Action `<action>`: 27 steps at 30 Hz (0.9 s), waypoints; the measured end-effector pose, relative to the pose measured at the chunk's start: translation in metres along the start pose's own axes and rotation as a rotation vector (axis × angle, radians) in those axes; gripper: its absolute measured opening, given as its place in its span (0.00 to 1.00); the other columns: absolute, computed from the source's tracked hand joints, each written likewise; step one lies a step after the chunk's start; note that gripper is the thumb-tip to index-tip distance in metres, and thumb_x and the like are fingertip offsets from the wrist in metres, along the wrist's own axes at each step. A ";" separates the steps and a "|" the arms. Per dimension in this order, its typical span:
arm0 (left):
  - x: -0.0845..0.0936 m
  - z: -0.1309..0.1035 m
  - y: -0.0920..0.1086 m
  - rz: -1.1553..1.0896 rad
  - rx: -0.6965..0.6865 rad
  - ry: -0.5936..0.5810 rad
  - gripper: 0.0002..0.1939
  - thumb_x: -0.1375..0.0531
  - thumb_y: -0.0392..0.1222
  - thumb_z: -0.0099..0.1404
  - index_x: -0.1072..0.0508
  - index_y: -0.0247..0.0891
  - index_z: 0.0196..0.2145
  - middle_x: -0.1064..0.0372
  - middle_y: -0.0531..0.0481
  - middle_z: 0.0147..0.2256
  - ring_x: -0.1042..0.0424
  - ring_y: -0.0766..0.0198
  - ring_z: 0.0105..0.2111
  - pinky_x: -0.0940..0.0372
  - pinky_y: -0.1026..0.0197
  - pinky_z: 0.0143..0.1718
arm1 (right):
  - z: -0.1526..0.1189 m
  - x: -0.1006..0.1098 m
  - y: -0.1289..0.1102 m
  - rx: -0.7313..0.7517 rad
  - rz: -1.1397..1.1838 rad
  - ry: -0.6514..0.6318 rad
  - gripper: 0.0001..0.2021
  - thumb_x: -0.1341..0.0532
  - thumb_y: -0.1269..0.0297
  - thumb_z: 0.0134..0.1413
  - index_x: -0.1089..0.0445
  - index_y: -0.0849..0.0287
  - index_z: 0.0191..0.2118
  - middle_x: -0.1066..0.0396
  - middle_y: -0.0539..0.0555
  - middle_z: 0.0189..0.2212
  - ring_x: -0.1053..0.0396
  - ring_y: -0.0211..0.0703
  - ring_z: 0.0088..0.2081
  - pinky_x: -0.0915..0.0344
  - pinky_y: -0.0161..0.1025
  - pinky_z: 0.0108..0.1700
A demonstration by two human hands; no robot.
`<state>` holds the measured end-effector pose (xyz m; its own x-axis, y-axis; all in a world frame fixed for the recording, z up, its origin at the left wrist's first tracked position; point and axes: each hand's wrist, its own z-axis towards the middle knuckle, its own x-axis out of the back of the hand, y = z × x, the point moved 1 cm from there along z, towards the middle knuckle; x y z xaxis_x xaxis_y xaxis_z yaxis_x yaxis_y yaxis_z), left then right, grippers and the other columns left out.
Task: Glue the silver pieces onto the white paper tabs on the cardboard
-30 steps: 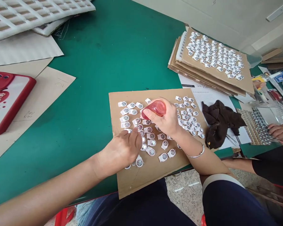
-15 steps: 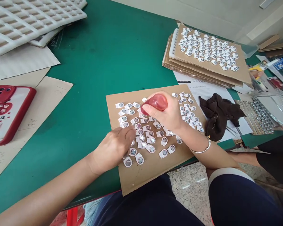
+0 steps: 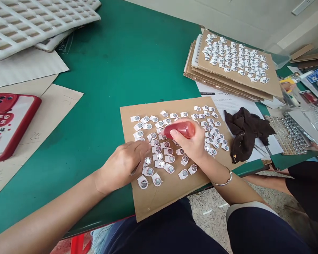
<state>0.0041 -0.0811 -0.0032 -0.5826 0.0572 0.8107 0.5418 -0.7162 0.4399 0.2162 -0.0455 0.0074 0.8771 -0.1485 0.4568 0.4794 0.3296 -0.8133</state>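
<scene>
A brown cardboard sheet (image 3: 172, 187) lies at the table's front edge, bearing rows of small white tagged pieces with round silvery centres. My right hand (image 3: 194, 141) is wrapped round a soft red bulb-shaped bottle (image 3: 181, 129), tilted over the middle of the sheet, its tip pointing left. My left hand (image 3: 127, 158) rests at the sheet's left side, fingers closed on a thin metal tool (image 3: 137, 168) that looks like tweezers. The tool's tip is near the pieces just left of the bottle.
A red-framed phone (image 3: 14, 127) lies on cardboard at the left, below white lattice sheets (image 3: 42, 24). Stacked boards (image 3: 235, 83) with similar pieces stand at back right. A dark cloth (image 3: 243, 130) lies right of the sheet. Another person's arm (image 3: 267, 181) shows at far right.
My right hand has moved slightly down and right with the red bottle, uncovering pieces at the top of the sheet. My left hand has shifted slightly left with the tool.
</scene>
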 end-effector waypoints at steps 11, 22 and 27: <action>-0.001 0.000 0.001 0.058 -0.053 0.008 0.09 0.52 0.31 0.65 0.33 0.31 0.37 0.29 0.43 0.32 0.28 0.60 0.32 0.29 0.58 0.31 | 0.001 -0.003 -0.001 -0.017 0.001 -0.038 0.11 0.35 0.59 0.44 0.30 0.56 0.35 0.27 0.50 0.32 0.28 0.39 0.33 0.30 0.39 0.36; -0.002 -0.002 0.001 0.069 -0.057 -0.013 0.07 0.51 0.30 0.63 0.34 0.33 0.35 0.30 0.43 0.33 0.28 0.60 0.33 0.30 0.58 0.32 | 0.002 -0.005 -0.001 -0.021 -0.004 -0.067 0.12 0.34 0.58 0.44 0.31 0.57 0.35 0.26 0.51 0.33 0.28 0.39 0.33 0.30 0.38 0.37; 0.000 -0.001 0.002 0.078 -0.059 -0.032 0.07 0.52 0.30 0.63 0.35 0.33 0.32 0.30 0.42 0.31 0.29 0.58 0.31 0.31 0.57 0.29 | 0.001 -0.004 0.000 -0.012 -0.015 -0.068 0.12 0.35 0.58 0.45 0.31 0.56 0.36 0.26 0.50 0.33 0.28 0.38 0.33 0.30 0.38 0.37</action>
<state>0.0043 -0.0836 -0.0029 -0.5201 0.0210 0.8538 0.5479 -0.7587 0.3524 0.2124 -0.0438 0.0063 0.8657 -0.0893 0.4926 0.4936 0.3166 -0.8100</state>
